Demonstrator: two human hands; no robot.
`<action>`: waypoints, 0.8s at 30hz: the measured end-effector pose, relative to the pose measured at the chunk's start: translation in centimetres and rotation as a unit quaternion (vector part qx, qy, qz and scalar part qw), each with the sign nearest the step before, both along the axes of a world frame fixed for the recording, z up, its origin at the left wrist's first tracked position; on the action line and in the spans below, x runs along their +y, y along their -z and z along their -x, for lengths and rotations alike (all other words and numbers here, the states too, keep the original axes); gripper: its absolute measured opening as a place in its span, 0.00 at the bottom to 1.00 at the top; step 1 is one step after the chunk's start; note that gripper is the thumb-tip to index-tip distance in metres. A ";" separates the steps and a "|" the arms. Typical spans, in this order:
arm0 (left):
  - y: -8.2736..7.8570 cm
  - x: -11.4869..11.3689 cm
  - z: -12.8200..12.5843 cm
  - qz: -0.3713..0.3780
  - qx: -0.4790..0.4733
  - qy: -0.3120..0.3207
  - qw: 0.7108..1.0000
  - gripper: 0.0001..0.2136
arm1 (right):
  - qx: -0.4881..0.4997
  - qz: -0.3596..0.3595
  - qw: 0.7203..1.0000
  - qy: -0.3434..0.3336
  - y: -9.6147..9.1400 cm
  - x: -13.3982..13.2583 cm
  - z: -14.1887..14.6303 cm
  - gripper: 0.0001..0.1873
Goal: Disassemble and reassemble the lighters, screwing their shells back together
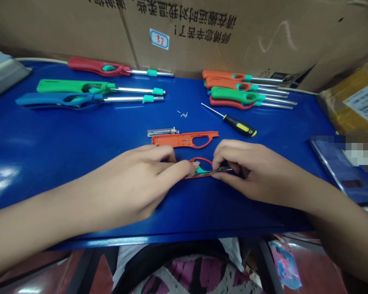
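Both of my hands are closed on an orange lighter half-shell [199,159] with a teal trigger [203,169] in it, low over the blue table. My left hand [155,173] presses thumb and fingers at its left part, which is hidden. My right hand [239,163] pinches the other end, where a short metal piece [225,168] sticks out. Just beyond lies the second orange half-shell [184,140], inner side up. A clear fuel tank [161,132] rests against its far edge. Several tiny screws [183,114] lie farther back.
A black-and-yellow screwdriver [239,125] lies right of the screws. Red [92,65], green [64,85] and blue [58,99] lighters line the back left. Several more lighters [233,94] are stacked back right. A cardboard box [184,53] closes off the rear. A phone [343,171] lies right.
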State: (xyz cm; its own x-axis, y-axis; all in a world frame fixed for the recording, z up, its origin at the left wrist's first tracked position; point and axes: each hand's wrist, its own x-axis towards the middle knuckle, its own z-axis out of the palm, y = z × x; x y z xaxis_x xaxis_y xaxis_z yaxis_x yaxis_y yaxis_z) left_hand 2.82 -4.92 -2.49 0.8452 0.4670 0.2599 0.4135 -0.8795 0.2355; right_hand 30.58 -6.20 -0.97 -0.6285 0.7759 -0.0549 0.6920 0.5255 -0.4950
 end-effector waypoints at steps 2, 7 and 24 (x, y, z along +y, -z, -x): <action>0.0 0.1 0.0 -0.005 0.032 0.019 0.999 0.16 | 0.006 -0.003 1.000 0.003 0.0 -0.1 0.1 0.05; 0.0 0.2 0.0 -0.013 0.035 0.048 0.998 0.18 | -0.004 -0.014 1.000 0.010 0.2 -0.4 0.2 0.05; 0.9 0.5 -0.5 0.009 -0.038 0.032 0.999 0.09 | 0.033 -0.003 0.999 0.009 0.6 0.2 0.5 0.06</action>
State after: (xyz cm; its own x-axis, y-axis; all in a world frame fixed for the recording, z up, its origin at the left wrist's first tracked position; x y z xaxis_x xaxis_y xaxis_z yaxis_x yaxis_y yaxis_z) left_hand 3.30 -4.42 -3.38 0.8518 0.4175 0.3165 0.3363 -0.8989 0.2807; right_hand 30.07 -6.03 -1.54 -0.6161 0.7876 -0.0086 0.6674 0.5161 -0.5369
